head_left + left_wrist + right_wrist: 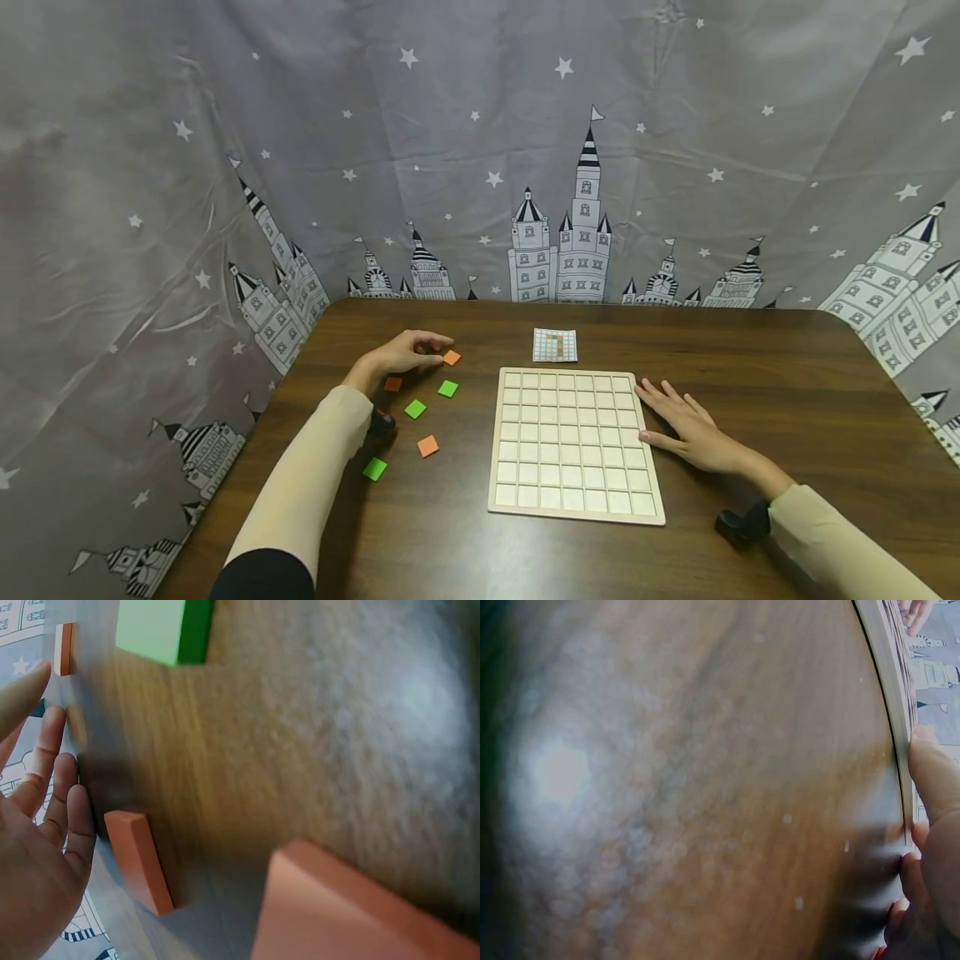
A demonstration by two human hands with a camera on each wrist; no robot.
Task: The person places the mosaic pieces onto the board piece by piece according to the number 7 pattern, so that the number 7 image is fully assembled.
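Observation:
My left hand (403,353) is over the left part of the table, its thumb and fingers apart. Just beyond the thumb tip lies an orange square tile (452,357); whether the thumb touches it I cannot tell. The left wrist view shows this hand (37,855) with a gap between thumb and fingers, an orange tile (142,859) lying beside it. My right hand (693,429) has its fingers spread, with fingertips against the right edge of a pale wooden grid board (573,518). In the right wrist view the thumb (934,769) rests at the board's rim (891,697).
Around the left forearm lie green tiles (416,408) and more orange tiles (427,446). A small card with a coloured grid pattern (555,345) lies behind the board. A grey curtain printed with castles (480,150) hangs beyond the table's back edge.

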